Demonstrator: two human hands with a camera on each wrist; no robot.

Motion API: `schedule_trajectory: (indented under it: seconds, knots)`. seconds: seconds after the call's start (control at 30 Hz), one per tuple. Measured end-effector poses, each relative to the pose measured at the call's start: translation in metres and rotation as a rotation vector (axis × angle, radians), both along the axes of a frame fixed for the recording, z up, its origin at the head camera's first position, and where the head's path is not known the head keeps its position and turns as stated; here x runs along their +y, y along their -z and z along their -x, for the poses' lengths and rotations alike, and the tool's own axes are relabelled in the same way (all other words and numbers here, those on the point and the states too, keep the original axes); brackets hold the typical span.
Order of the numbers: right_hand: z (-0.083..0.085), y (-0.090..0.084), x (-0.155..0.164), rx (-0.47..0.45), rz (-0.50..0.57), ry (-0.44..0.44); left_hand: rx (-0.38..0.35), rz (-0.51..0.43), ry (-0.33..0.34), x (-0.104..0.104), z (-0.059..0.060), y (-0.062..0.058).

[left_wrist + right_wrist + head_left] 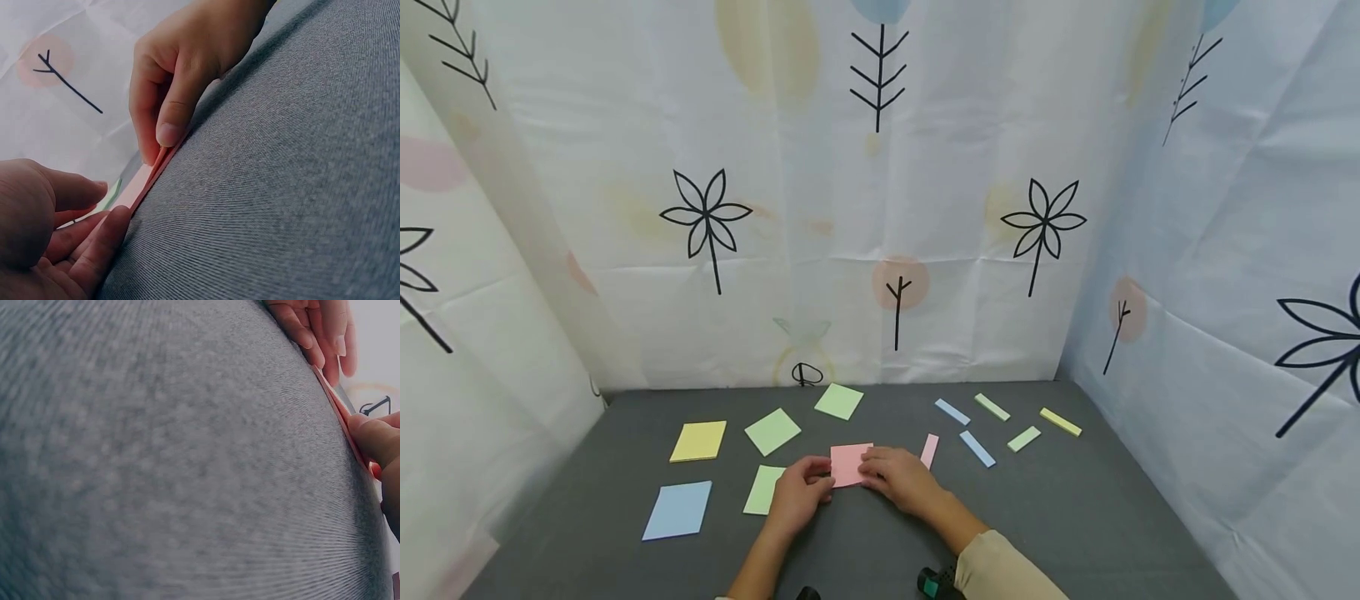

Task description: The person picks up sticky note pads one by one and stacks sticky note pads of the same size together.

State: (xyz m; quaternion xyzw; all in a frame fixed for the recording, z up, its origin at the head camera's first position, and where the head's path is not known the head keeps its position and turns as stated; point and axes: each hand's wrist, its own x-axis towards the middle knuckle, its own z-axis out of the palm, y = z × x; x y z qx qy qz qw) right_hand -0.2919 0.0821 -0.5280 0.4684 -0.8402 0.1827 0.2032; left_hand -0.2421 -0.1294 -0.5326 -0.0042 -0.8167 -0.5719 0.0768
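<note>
A square pink sticky note (848, 464) lies on the grey table between the two hands. My right hand (904, 481) pinches its right side between thumb and fingertips. In the left wrist view, a thin upper layer of the pink paper (139, 186) stands slightly apart from a layer beneath, right at the thumb. At the opposite edge is my left hand (799, 496), its fingertips touching the paper while the thumb stays raised off it. Partly behind the left hand lies a green square note (762, 490).
Further left lie yellow (698, 441) and blue (677, 511) square notes. Two more green squares (772, 431) sit toward the back. On the right are a pink strip (929, 451), blue strips (977, 448), green strips (1024, 439) and a yellow strip (1061, 422). Patterned curtains (940, 192) surround the table.
</note>
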Motion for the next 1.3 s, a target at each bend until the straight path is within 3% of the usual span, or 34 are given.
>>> schedule_trajectory:
  seconds: [0.43,0.8,1.07,1.3]
  knots:
    - [0.002,-0.003,0.001,-0.074,0.053,-0.046,0.024,0.083,-0.023,0.004,-0.001,-0.003]
    - [0.006,-0.003,-0.004,-0.296,0.206,0.052,0.041,0.200,-0.037,0.006,0.006,-0.004]
    - [0.013,0.002,-0.007,-0.268,0.145,0.155,0.059,0.243,-0.012,0.007,0.010,-0.004]
    - [0.011,-0.001,-0.009,-0.240,0.105,0.183,0.061,0.268,-0.009,0.005,0.016,-0.005]
